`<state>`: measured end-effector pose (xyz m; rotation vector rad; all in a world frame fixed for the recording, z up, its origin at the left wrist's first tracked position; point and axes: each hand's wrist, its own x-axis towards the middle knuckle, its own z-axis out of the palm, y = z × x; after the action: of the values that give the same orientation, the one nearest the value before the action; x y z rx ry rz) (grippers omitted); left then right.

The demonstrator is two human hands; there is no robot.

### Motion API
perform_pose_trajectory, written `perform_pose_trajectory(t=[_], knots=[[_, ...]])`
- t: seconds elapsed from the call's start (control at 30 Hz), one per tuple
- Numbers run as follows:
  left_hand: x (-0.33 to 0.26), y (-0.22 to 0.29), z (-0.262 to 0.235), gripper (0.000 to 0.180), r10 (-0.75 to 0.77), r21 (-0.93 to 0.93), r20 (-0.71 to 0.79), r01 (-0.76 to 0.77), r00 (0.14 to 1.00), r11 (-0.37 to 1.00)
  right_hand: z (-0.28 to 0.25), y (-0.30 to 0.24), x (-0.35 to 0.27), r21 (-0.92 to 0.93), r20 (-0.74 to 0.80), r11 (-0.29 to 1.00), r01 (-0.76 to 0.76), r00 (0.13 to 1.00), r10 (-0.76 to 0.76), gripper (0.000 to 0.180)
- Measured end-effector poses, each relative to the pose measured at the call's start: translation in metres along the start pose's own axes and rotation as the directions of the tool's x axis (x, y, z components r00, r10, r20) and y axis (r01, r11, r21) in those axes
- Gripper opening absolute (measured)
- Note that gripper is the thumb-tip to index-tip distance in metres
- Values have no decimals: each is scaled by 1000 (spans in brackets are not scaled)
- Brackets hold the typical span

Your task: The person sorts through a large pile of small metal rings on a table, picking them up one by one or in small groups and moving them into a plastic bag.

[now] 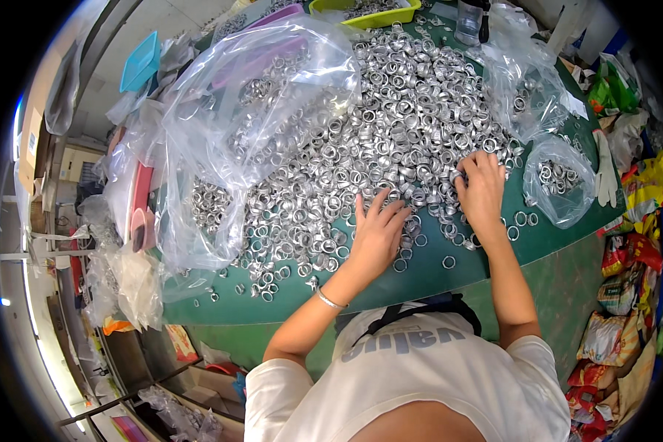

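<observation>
A big heap of small silver metal rings (390, 125) covers a green table (427, 276). My left hand (378, 232) lies flat on the rings at the heap's near edge, fingers spread, with a thin bracelet on the wrist. My right hand (480, 188) rests on the rings to the right, its fingers curled over a few of them; whether it grips one I cannot tell. Loose rings (449, 261) lie scattered on the bare green between my hands and the table's near edge.
Clear plastic bags (250, 125) holding rings lie on the left of the table, smaller bags (560, 180) on the right. A yellow-green tray (368, 15) sits at the far edge. A white glove (605, 173) and colourful packets (626, 272) are at the right.
</observation>
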<state>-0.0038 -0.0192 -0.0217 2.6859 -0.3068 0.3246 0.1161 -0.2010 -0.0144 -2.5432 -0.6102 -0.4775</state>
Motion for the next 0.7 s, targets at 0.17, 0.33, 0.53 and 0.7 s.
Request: perform_pose_trajectory(t=[0.17, 0.33, 0.53, 0.7], knots=[[25, -2, -11, 34, -19, -152, -136, -2, 991, 988, -3, 15, -10, 856, 247, 353, -379, 898, 365, 22], [82, -11, 3, 36, 32, 11, -205, -30, 978, 999, -19, 19, 3, 848, 529, -161, -505, 802, 277, 26], [86, -16, 13, 31, 34, 23, -189, -30, 981, 999, 5, 2, 11, 154, -65, 985, 73, 996, -64, 33], [67, -24, 8, 29, 106, -38, -215, -117, 971, 992, 1, 12, 9, 122, -41, 986, 109, 994, -104, 28]])
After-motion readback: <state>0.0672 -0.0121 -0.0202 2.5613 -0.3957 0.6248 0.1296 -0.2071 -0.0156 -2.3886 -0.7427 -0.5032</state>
